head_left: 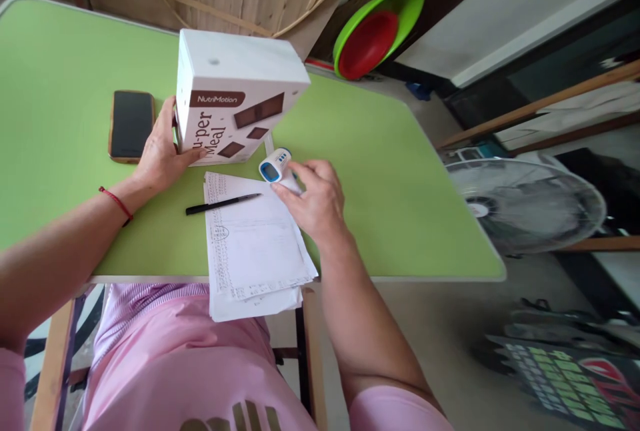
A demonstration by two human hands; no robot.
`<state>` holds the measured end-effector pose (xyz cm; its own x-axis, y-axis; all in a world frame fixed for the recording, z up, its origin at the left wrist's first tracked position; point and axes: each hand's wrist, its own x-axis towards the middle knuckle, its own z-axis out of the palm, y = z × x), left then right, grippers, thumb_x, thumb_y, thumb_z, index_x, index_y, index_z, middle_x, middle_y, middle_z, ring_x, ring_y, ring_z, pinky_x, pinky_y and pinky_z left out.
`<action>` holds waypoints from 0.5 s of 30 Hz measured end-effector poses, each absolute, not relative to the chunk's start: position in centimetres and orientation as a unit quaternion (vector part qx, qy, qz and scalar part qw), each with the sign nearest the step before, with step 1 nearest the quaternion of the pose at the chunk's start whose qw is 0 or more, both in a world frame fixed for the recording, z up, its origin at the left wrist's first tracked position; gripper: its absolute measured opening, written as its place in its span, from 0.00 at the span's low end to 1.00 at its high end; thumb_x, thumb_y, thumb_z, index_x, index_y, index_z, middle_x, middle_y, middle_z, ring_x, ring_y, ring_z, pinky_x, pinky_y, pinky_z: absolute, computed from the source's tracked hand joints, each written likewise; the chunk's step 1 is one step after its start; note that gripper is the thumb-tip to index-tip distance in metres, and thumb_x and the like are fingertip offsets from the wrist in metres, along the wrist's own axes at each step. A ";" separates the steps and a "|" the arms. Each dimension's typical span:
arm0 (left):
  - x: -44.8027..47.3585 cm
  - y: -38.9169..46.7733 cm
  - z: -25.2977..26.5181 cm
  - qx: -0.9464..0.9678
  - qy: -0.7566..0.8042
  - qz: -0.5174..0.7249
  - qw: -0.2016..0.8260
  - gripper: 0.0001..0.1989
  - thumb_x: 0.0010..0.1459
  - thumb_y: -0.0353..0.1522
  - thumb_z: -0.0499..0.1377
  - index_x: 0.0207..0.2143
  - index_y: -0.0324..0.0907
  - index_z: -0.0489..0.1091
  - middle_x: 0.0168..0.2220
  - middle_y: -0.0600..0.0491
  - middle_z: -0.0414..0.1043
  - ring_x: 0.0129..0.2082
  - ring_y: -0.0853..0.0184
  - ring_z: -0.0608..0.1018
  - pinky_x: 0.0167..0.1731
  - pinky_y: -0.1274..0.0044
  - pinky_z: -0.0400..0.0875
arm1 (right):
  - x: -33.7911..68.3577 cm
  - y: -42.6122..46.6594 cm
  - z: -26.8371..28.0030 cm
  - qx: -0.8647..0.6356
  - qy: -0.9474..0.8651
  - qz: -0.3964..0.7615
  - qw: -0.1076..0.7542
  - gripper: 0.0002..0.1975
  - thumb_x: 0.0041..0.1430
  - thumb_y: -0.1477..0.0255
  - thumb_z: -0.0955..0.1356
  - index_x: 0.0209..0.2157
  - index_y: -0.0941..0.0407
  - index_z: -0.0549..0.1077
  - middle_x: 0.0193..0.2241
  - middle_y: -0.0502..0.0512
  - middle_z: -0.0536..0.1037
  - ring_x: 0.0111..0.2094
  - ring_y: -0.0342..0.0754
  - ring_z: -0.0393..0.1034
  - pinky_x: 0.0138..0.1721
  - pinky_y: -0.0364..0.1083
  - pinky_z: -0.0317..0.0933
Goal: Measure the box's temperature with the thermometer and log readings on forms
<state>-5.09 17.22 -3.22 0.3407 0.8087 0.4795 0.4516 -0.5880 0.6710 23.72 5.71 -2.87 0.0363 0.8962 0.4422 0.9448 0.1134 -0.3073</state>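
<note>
A white meal box [240, 101] printed "NutriMotion" stands on the green table. My left hand [163, 151] grips its lower left corner, thumb on the printed face and the other fingers partly hidden by the box. In front of the box is a white and blue infrared thermometer [276, 165] with a small display. The thumb and forefinger of my right hand [317, 197] are closed on the thermometer's near side; its handle is largely hidden. A stack of written paper sheets [260, 237] lies below both hands, with a black pen [223, 204] across its upper left.
Left of the box lies a phone [131, 125] in a brown case. The green table [400, 217] has its near edge against my body, and the papers overhang it. Beyond the table are green and red basins [367, 44] and, at right, a fan [530, 204].
</note>
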 end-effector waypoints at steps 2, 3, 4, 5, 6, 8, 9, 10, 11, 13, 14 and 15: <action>-5.2 17.1 -3.2 0.794 0.401 0.405 0.211 0.43 0.55 0.42 0.67 0.66 0.42 0.50 0.66 0.38 0.61 0.65 0.46 0.67 0.57 0.60 0.71 | 22.5 5.6 -2.5 -0.586 -0.762 -0.024 0.274 0.13 0.61 0.70 0.71 0.47 0.55 0.80 0.40 0.61 0.77 0.43 0.57 0.72 0.47 0.58 0.67; -5.2 17.1 -3.2 0.795 0.404 0.401 0.209 0.42 0.56 0.42 0.67 0.66 0.42 0.50 0.66 0.38 0.61 0.66 0.46 0.66 0.58 0.59 0.71 | 21.9 5.6 -2.4 -0.553 -0.792 -0.011 0.258 0.11 0.63 0.72 0.70 0.46 0.54 0.81 0.39 0.59 0.77 0.42 0.55 0.72 0.45 0.56 0.66; -5.2 17.0 -3.2 0.796 0.408 0.396 0.208 0.42 0.56 0.42 0.66 0.66 0.42 0.50 0.66 0.38 0.60 0.66 0.46 0.65 0.59 0.59 0.70 | 21.3 5.6 -2.3 -0.527 -0.816 -0.003 0.238 0.11 0.63 0.73 0.70 0.46 0.53 0.81 0.38 0.58 0.76 0.41 0.54 0.72 0.44 0.55 0.66; -5.2 17.0 -3.2 0.796 0.411 0.392 0.208 0.41 0.56 0.41 0.66 0.66 0.42 0.50 0.66 0.38 0.60 0.66 0.46 0.65 0.60 0.58 0.69 | 20.9 5.6 -2.2 -0.508 -0.833 0.001 0.218 0.10 0.64 0.74 0.69 0.45 0.52 0.81 0.37 0.57 0.76 0.40 0.53 0.71 0.43 0.55 0.65; -5.2 17.0 -3.2 0.797 0.414 0.388 0.207 0.41 0.57 0.41 0.66 0.66 0.43 0.50 0.66 0.38 0.60 0.66 0.46 0.65 0.61 0.57 0.68 | 20.6 5.6 -2.2 -0.492 -0.848 0.001 0.198 0.09 0.64 0.75 0.69 0.43 0.52 0.81 0.35 0.56 0.76 0.39 0.52 0.71 0.42 0.54 0.64; -5.1 17.0 -3.4 0.799 0.417 0.381 0.203 0.42 0.56 0.40 0.66 0.66 0.43 0.49 0.66 0.38 0.60 0.66 0.46 0.65 0.63 0.55 0.65 | 20.5 5.6 -2.2 -0.464 -0.869 0.000 0.173 0.08 0.66 0.75 0.68 0.40 0.54 0.81 0.33 0.55 0.76 0.38 0.51 0.70 0.41 0.53 0.62; -5.1 17.0 -3.6 0.801 0.420 0.378 0.201 0.43 0.55 0.40 0.67 0.67 0.43 0.49 0.66 0.38 0.60 0.66 0.46 0.64 0.64 0.55 0.64 | 20.7 5.6 -2.1 -0.452 -0.875 0.002 0.173 0.07 0.66 0.75 0.68 0.38 0.54 0.80 0.33 0.55 0.76 0.37 0.51 0.70 0.41 0.53 0.62; -5.1 17.1 -3.8 0.802 0.423 0.373 0.199 0.44 0.54 0.41 0.68 0.67 0.42 0.49 0.66 0.37 0.59 0.66 0.45 0.64 0.65 0.54 0.62 | 20.9 5.6 -2.0 -0.447 -0.876 0.005 0.184 0.07 0.66 0.75 0.67 0.37 0.55 0.79 0.33 0.55 0.76 0.37 0.50 0.70 0.41 0.53 0.62; -5.0 17.1 -4.1 0.802 0.428 0.367 0.198 0.46 0.52 0.41 0.69 0.66 0.42 0.50 0.65 0.37 0.58 0.66 0.44 0.63 0.65 0.53 0.61 | 21.1 5.6 -1.7 -0.448 -0.869 0.009 0.210 0.06 0.66 0.75 0.67 0.37 0.55 0.77 0.33 0.55 0.77 0.35 0.50 0.70 0.40 0.52 0.63; -5.0 17.0 -4.5 0.800 0.442 0.354 0.200 0.50 0.48 0.41 0.72 0.66 0.39 0.50 0.65 0.34 0.57 0.66 0.40 0.62 0.65 0.51 0.59 | 21.4 5.6 -1.0 -0.467 -0.832 0.033 0.297 0.03 0.65 0.74 0.67 0.37 0.53 0.74 0.31 0.52 0.76 0.31 0.47 0.69 0.36 0.50 0.64; -5.0 16.9 -4.6 0.798 0.447 0.351 0.200 0.51 0.47 0.41 0.73 0.66 0.38 0.49 0.64 0.33 0.57 0.66 0.39 0.61 0.65 0.50 0.59 | 21.3 5.6 -0.7 -0.479 -0.802 0.055 0.352 0.02 0.63 0.73 0.68 0.38 0.53 0.72 0.30 0.51 0.75 0.29 0.46 0.68 0.33 0.49 0.64; -5.0 16.7 -4.5 0.796 0.451 0.352 0.196 0.52 0.46 0.42 0.73 0.66 0.37 0.49 0.64 0.31 0.56 0.67 0.38 0.60 0.65 0.49 0.58 | 21.1 5.6 -0.4 -0.490 -0.766 0.083 0.407 0.03 0.62 0.73 0.69 0.38 0.52 0.71 0.29 0.49 0.74 0.27 0.44 0.66 0.31 0.48 0.63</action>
